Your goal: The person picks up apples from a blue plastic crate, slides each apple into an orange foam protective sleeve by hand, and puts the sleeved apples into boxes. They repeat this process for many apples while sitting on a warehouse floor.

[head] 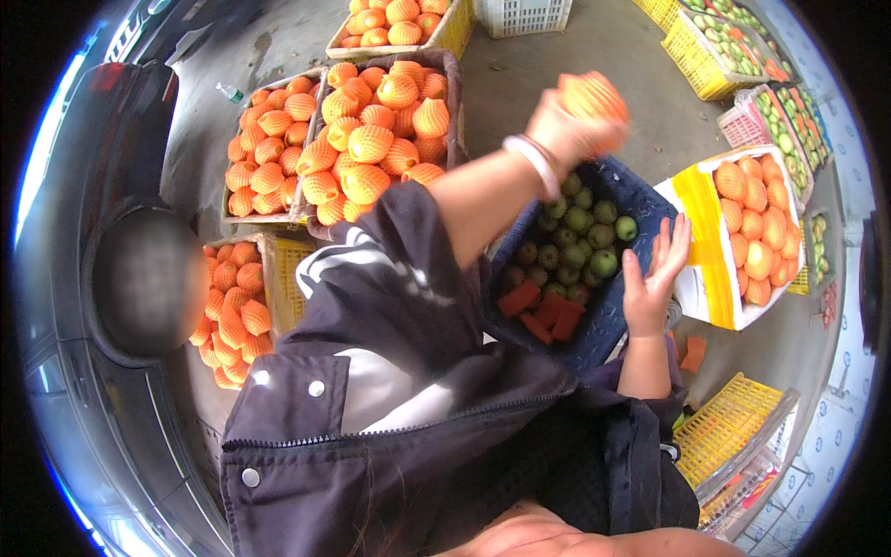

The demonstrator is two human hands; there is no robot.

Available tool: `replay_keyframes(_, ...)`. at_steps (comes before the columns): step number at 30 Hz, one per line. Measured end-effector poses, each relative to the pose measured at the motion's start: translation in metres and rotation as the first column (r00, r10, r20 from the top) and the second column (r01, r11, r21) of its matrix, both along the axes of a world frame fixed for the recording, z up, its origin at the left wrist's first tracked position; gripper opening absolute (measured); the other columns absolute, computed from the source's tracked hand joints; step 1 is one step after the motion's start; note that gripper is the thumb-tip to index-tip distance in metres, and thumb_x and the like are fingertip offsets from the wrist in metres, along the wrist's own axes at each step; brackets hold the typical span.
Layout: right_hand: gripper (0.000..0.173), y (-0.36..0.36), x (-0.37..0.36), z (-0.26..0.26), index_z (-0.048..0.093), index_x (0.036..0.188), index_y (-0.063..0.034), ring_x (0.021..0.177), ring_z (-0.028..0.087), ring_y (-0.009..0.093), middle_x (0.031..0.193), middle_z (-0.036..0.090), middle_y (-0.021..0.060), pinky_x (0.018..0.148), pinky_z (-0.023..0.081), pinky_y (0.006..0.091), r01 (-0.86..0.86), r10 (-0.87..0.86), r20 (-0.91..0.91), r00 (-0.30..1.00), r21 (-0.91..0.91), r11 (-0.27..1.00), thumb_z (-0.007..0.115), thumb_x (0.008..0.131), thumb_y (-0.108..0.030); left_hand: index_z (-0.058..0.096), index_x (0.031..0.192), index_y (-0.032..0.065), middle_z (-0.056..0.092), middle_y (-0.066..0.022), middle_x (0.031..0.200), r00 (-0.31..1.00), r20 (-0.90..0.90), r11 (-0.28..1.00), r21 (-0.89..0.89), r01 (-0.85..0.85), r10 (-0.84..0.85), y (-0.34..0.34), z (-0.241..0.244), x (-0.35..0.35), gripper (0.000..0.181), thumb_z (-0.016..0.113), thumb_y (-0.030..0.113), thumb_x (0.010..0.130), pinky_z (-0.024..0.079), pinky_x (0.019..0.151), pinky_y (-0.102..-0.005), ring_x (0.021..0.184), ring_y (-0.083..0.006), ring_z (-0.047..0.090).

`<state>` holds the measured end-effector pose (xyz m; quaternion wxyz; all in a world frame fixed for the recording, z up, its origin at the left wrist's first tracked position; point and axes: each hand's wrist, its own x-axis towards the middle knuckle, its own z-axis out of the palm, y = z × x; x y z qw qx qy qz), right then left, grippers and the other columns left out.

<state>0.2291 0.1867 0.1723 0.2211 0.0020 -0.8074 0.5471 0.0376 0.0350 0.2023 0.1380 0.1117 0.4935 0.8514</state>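
Observation:
My left hand [581, 122], with a pale bangle at its wrist, grips a round fruit in an orange foam net [595, 97]. It is raised over the far edge of a dark blue lined crate [505, 261], and motion blurs it. My right hand [654, 275] is held up at the crate's right side, fingers apart, with nothing in it. Inside the crate lie many round green fruits [578, 219] and several flat, folded orange foam nets [557, 317]. A white box with a yellow band [711, 237] stands to the right, filled with orange-netted fruits [759, 223].
Crates of netted fruit [376, 139] stand to the left and ahead, beside a dark vehicle [104, 418]. A person's blurred head [150, 282] shows there. At right are crates of green fruit [727, 45] and a yellow crate [727, 425]. A plastic bottle [230, 92] lies on the floor.

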Motion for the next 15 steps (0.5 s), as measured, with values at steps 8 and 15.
replay_keyframes(8, 0.051, 0.021, 0.002, -0.012, 0.039, 0.138, 0.0007, 0.13, 0.045, 0.027, 0.143, 0.043, 0.0146, 0.106, 0.038, 0.0385, 0.066, 0.012, 0.314, 0.949, -0.237, 0.969, 0.057, 0.091, -0.004, 0.064, 0.114, 0.0052, 0.068, -0.0061, 0.107, 0.755, -0.157, 0.281, -0.865, -0.416, 0.636, -0.29, -0.124, -0.112, 0.058, 0.084, 0.038, 0.069, 0.051, 0.082, -0.0332, 0.095, -0.0183, 0.064)
replay_keyframes(15, 0.046, 0.013, -0.01, -0.015, 0.045, 0.135, -0.0017, 0.124, 0.05, 0.023, 0.139, 0.047, 0.012, 0.102, 0.041, 0.0335, 0.02, 0.048, 0.34, 0.939, -0.192, 0.981, 0.058, 0.091, -0.002, 0.029, 0.147, 0.0124, 0.033, -0.022, 0.149, 0.925, -0.354, -0.504, -0.829, -0.242, 0.137, -0.318, -0.102, -0.103, 0.083, 0.066, 0.046, 0.08, 0.03, 0.111, -0.0442, 0.137, -0.0387, 0.033)
